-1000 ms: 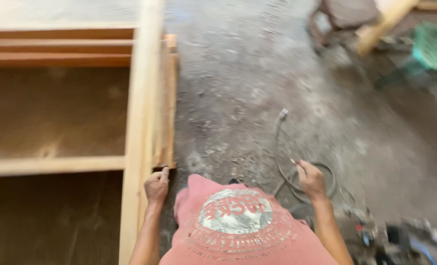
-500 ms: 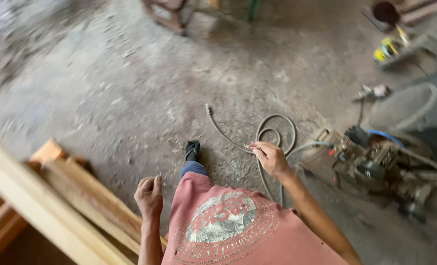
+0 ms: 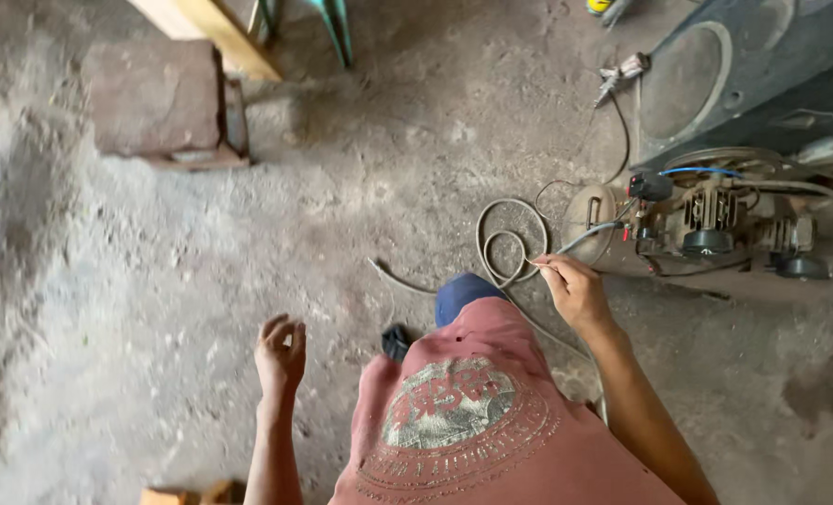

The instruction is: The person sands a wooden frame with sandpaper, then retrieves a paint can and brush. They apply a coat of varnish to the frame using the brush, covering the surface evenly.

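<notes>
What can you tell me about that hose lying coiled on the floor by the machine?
The hose is thin, pale grey and looks like rubber or plastic, dusty like the concrete floor it lies on. It forms two or three loose loops just left of the small compressor-like machine, and one stretch runs toward that machine. Another end trails left across the floor. The right hand pinches it at the loops' lower right edge. The left hand hangs free, touching nothing.
</notes>
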